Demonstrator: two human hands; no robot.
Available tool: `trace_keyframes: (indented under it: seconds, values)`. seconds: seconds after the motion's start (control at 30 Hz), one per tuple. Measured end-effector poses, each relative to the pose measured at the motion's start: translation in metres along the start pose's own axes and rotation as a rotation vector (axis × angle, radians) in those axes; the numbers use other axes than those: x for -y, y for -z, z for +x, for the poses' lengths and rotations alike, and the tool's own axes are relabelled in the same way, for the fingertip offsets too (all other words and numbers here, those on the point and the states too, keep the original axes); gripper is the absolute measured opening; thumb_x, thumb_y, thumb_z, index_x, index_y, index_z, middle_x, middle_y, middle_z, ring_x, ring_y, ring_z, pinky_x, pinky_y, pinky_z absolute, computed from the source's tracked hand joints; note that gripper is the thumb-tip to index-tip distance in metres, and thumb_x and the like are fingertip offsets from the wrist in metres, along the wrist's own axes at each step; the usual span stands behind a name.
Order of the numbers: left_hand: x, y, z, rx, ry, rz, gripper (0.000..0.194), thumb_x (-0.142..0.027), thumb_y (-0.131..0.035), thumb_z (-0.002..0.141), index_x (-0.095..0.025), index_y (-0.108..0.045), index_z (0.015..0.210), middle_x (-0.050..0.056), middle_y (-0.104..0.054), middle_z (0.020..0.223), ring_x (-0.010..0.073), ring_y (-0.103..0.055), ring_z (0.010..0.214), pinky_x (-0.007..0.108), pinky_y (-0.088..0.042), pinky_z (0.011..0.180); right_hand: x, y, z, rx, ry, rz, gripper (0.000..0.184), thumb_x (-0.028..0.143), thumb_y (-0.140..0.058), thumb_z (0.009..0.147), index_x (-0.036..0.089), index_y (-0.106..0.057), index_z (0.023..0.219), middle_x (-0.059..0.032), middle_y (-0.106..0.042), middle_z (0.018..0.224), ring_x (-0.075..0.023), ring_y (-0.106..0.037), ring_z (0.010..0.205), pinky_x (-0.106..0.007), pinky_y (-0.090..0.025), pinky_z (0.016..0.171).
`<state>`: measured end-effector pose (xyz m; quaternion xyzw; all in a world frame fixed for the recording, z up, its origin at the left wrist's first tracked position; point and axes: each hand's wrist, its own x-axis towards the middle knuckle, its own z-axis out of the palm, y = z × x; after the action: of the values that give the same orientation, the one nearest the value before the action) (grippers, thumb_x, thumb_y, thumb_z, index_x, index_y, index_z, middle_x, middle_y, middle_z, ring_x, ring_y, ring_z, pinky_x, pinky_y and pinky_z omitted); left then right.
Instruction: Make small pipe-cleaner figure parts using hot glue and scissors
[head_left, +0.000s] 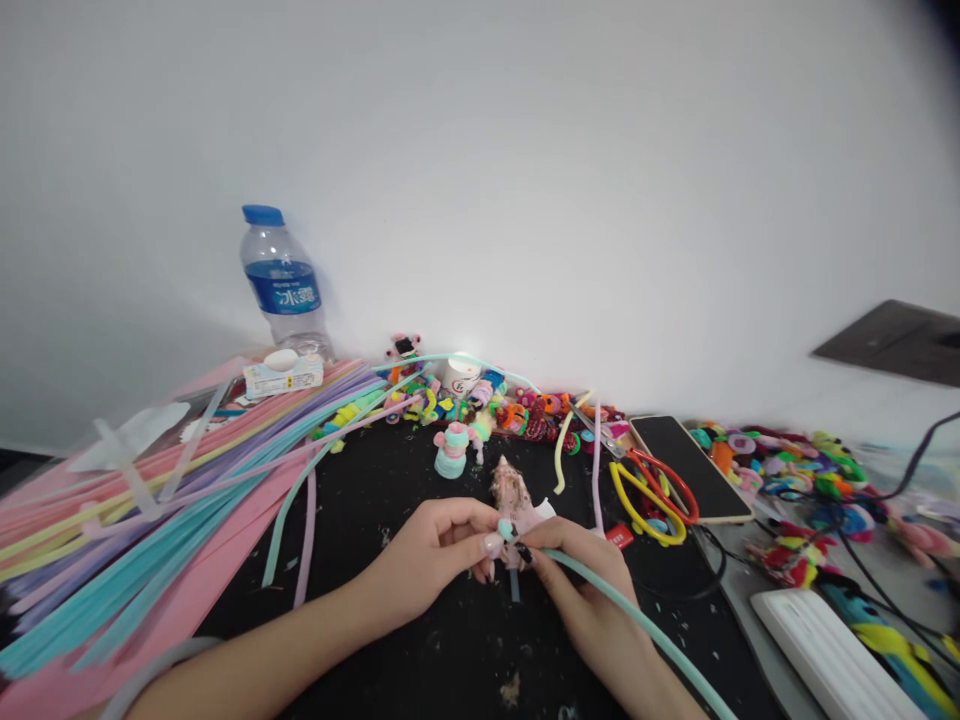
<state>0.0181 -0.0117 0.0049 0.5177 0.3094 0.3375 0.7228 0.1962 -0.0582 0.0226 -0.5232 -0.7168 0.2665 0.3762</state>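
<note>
On the black tabletop (420, 640): left hand (435, 555) and right hand (581, 585) both pinch a mint pipe cleaner (637, 625) — light, bendy; probably best gripped near its coiled tip.

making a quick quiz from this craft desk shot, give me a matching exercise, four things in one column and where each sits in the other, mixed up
Things:
1. water bottle
2. phone
3. pipe-cleaner bundle
4. small pink figure

Places:
A. fanned out across the left of the table
B. between the fingers of both hands
C. upright against the wall at the back left
D. flat, right of the red and yellow scissors

Pairs: 1-C, 2-D, 3-A, 4-B
</note>
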Motion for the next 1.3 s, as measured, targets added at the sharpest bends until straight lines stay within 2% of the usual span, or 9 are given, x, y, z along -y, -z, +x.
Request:
trace_keyframes:
  seconds: [0.2, 0.43, 0.73, 1.0, 1.3]
  values:
    - [0.0007, -0.0011, 0.0007, -0.007, -0.012, -0.002, 0.017, -0.023, -0.064, 0.075, -0.01, -0.065, 0.085, 0.001, -0.064, 0.063, 0.0106, -0.056, 0.055, 0.023, -0.047, 0.058, -0.0012, -0.0009, -0.0029, -0.004, 0.009, -0.019, 0.013, 0.017, -0.053, 0.084, 0.02, -0.064, 0.076, 0.0001, -0.066, 0.072, -0.013, -0.06, 0.064, -0.021, -0.042, 0.062]
    - [0.0015, -0.0026, -0.0008, -0.009, -0.015, 0.009, 0.015, -0.021, -0.063, 0.076, -0.01, -0.064, 0.086, 0.002, -0.065, 0.066, 0.0115, -0.059, 0.057, 0.023, -0.048, 0.059, -0.0016, -0.0055, -0.0071, -0.121, -0.022, 0.018, 0.013, 0.017, -0.055, 0.082, 0.018, -0.058, 0.069, 0.0009, -0.062, 0.065, -0.0116, -0.057, 0.06, -0.019, -0.043, 0.059]
    - [0.0015, -0.0016, 0.0003, -0.038, -0.005, 0.025, 0.013, -0.021, -0.064, 0.075, -0.011, -0.062, 0.083, 0.003, -0.067, 0.065, 0.0134, -0.062, 0.06, 0.024, -0.048, 0.06, -0.0018, -0.0057, -0.0064, -0.081, -0.024, 0.014, 0.014, 0.016, -0.055, 0.081, 0.018, -0.059, 0.068, 0.001, -0.063, 0.063, -0.0105, -0.057, 0.056, -0.018, -0.044, 0.055]
    - [0.0011, -0.0038, -0.0026, 0.01, -0.006, -0.011, 0.016, -0.024, -0.066, 0.074, -0.011, -0.062, 0.084, 0.003, -0.068, 0.067, 0.0143, -0.063, 0.061, 0.025, -0.049, 0.06, -0.0006, -0.0061, -0.008, -0.078, -0.042, 0.013, 0.013, 0.022, -0.054, 0.08, 0.018, -0.055, 0.068, -0.0002, -0.059, 0.06, -0.0122, -0.052, 0.052, -0.021, -0.041, 0.048]
    - [0.0004, -0.0038, -0.0015, 0.06, -0.002, -0.047, 0.017, -0.024, -0.065, 0.075, -0.011, -0.06, 0.084, 0.003, -0.067, 0.067, 0.0143, -0.063, 0.061, 0.025, -0.049, 0.06, 0.001, -0.0032, -0.0041, -0.007, -0.05, -0.047, 0.018, 0.019, -0.05, 0.082, 0.017, -0.058, 0.066, 0.0007, -0.058, 0.057, -0.011, -0.048, 0.05, -0.02, -0.037, 0.048]
